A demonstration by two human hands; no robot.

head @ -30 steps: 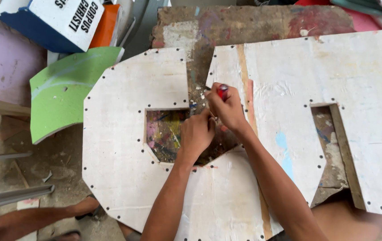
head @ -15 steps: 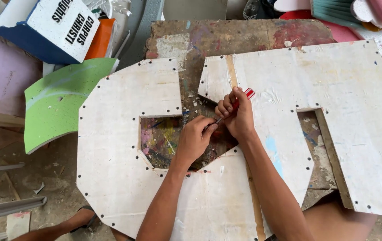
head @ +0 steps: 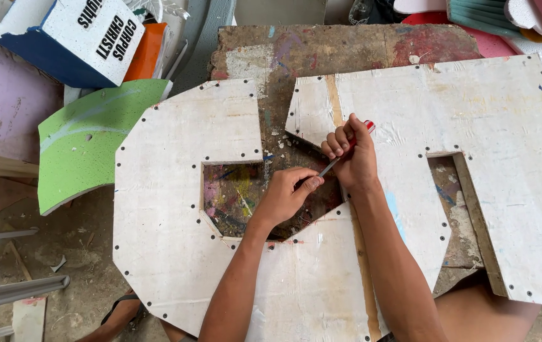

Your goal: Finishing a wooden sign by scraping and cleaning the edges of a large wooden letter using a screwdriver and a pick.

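Nearest, white letter-shaped board point(head: 176, 253) w/ studded edges lies flat on the worn workbench point(head: 322, 50). At the board's inner cutout, left hand point(head: 283, 197) pinches the screwdriver point(head: 347, 149) tip; right hand point(head: 352, 155) fists its red handle. Step, prob: working the cutout edge. Next needs steady tip, firm downward push.

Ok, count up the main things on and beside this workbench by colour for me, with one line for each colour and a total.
White: 3, the white letter-shaped board with dark nails, the big white cut-out board, the white and blue foam box
Green: 1, the curved green foam sheet
Orange: 1, the orange block
Red: 1, the red-handled screwdriver gripped in the right hand, its shaft pinched by the left hand
Total: 6
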